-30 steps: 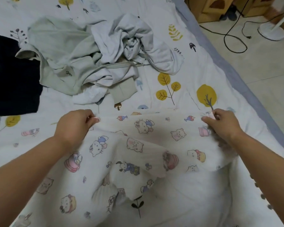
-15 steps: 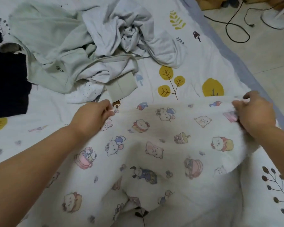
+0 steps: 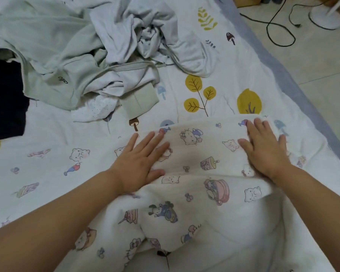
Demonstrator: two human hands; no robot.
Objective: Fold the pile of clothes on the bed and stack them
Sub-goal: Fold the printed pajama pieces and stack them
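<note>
A white cartoon-print cloth point(image 3: 200, 154) lies spread on the bed in front of me, its far edge folded over. My left hand point(image 3: 139, 163) lies flat on its left part with straight fingers. My right hand point(image 3: 263, 150) presses flat on its right part near the far corner. Beyond them sits the unfolded pile: a pale green garment point(image 3: 47, 55) with a small logo and a crumpled light grey garment point(image 3: 149, 30) tangled together. A dark navy garment point(image 3: 4, 99) lies at the far left.
The bed sheet point(image 3: 214, 65) has yellow leaf and mushroom prints, with a grey border point(image 3: 279, 61) along the right edge. Past it is tiled floor with a black cable point(image 3: 279, 34) and a white fan base point(image 3: 326, 16).
Both hands carried the cloth's edge away from me, laid it down and let go. They now lie flat on the cloth instead of pinching it.
</note>
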